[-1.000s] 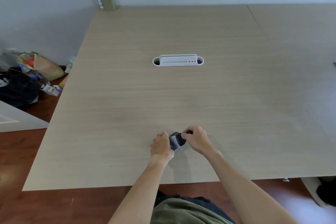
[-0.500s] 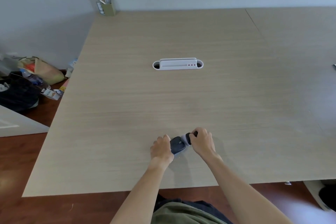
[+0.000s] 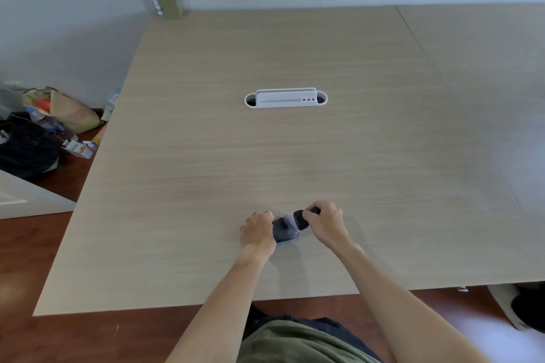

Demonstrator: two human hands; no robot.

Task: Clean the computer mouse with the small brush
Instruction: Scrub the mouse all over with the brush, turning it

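Brush in right hand on mouse; left hand steadies.

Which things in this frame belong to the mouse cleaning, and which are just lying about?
In the job:
- computer mouse, steadied on the table by the left hand
- small brush, gripped by the right hand, bristles on the mouse

Lying about:
- white cable tray at mid-table
- green box at the far corner
- bags and bottles on the floor, left
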